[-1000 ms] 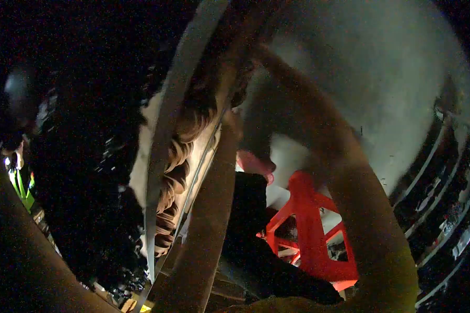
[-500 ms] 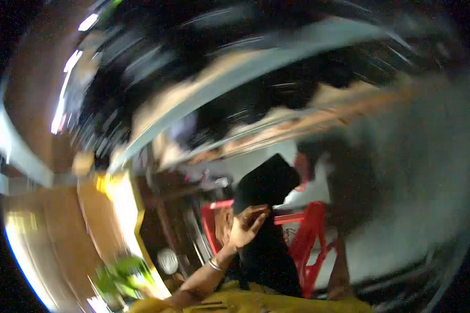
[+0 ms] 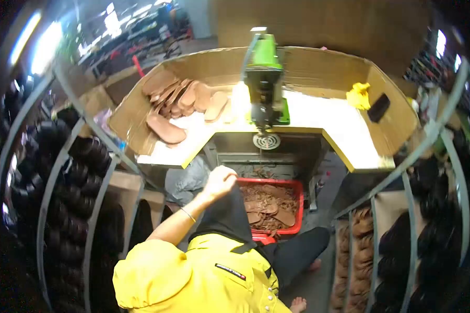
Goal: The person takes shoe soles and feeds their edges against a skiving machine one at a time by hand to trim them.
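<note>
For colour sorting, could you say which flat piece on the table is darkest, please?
The right-hand one by the yellow cloth; the others, heaped left, are brown.

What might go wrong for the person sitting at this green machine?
The brown pieces overlap loosely on the worktable, so one might slide off its front edge. Scraps heaped in the red bin might spill. If the green machine is running, which I can't tell, the left hand might get hurt reaching in.
</note>
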